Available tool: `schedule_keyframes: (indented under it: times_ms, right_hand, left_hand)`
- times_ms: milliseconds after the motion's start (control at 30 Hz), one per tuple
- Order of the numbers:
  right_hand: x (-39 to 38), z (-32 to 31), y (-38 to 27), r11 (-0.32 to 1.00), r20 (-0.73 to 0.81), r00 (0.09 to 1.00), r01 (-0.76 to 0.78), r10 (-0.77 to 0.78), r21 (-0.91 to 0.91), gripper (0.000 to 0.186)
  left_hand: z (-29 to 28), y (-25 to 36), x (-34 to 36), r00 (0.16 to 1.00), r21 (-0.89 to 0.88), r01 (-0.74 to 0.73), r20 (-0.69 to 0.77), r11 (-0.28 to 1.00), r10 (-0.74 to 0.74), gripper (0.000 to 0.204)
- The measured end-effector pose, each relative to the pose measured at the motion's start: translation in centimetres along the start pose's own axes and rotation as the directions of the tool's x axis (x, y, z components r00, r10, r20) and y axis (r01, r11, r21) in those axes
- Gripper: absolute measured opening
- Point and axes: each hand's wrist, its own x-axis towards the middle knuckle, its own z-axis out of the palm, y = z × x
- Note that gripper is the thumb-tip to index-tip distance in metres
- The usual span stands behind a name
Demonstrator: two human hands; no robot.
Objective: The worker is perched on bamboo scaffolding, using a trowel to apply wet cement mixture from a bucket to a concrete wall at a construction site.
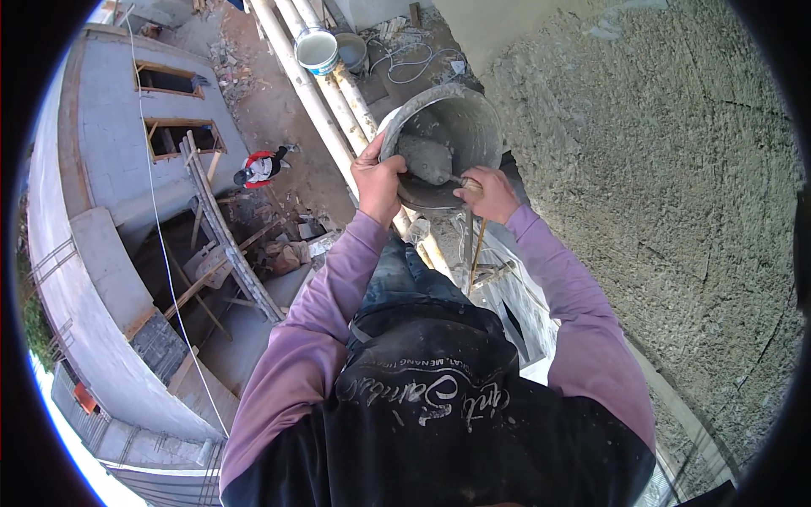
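Note:
My left hand (378, 179) grips the left rim of a grey mortar bucket (473, 106), thumb on the inside. The bucket is tilted, its mouth facing me. In its mouth is a trowel (425, 159), its blade coated with wet grey mortar. My right hand (490, 194) is closed round the trowel's short handle (470, 183) at the bucket's lower right edge. How much mortar lies deeper in the bucket is hard to make out in the shade.
Rough grey plastered wall (642, 169) rises close on my right. Pale poles (296, 80) run below me, with a white pail (317, 52) on them. Far down on the ground is a person in red and white (260, 169). A ladder (221, 224) leans at the left building.

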Motion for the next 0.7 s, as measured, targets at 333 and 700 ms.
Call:
schedule_keyframes:
  times_ms: [333, 700]
  right_hand:
    - [1.5, -17.3, 0.4, 0.611, 0.444, 0.799, -0.598, 0.405, 0.519, 0.024]
    - [-11.2, -22.7, -9.9, 0.817, -0.339, 0.857, -0.490, 0.388, -0.305, 0.023]
  left_hand:
    - [-2.2, 0.3, 2.6, 0.991, -0.059, 0.011, -0.133, 0.998, -0.019, 0.063]
    - [3.2, -1.4, -1.0, 0.993, 0.131, -0.118, -0.015, 0.984, 0.121, 0.055]
